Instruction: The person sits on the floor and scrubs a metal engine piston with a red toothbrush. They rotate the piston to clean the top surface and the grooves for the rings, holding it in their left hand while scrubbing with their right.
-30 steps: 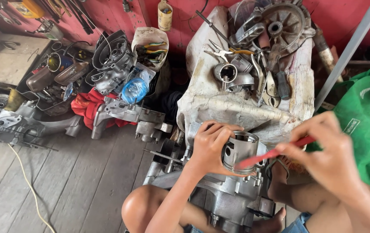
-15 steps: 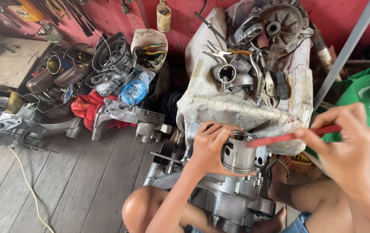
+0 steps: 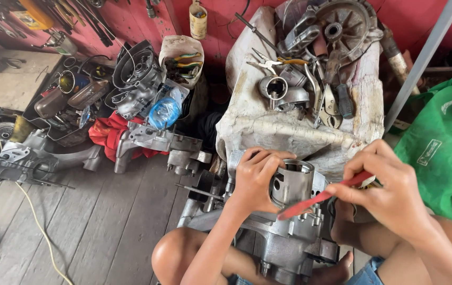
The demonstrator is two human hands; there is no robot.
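Far left, 9 o'clock: grey engine casing (image 3: 20,155) on the plank floor (image 3: 78,227), pale cord (image 3: 31,216) running across the boards. 10 o'clock: tray of parts (image 3: 65,97), red rag (image 3: 107,134), blue coil in a plastic bag (image 3: 164,112), white tub of pliers (image 3: 184,55) against the red wall (image 3: 131,18).

Centre, 6 o'clock: left hand (image 3: 255,179) wrapped round the metal piston (image 3: 292,182), fingers clamped on its left side and upper rim, open crown facing up. Piston sits just above the engine block (image 3: 284,243) between the knees, touching or nearly so; can't tell which.

12 o'clock: stained white block serving as table (image 3: 268,126), loaded with a small cylinder part (image 3: 274,87), pliers (image 3: 331,108), finned wheel (image 3: 344,26).

4 o'clock: right hand (image 3: 389,192), fingers pinched shut on a red flat tool (image 3: 321,196); tool tip lies at the piston's lower right skirt.

3 o'clock: green bag (image 3: 445,142), grey metal bar (image 3: 421,63) leaning diagonally.
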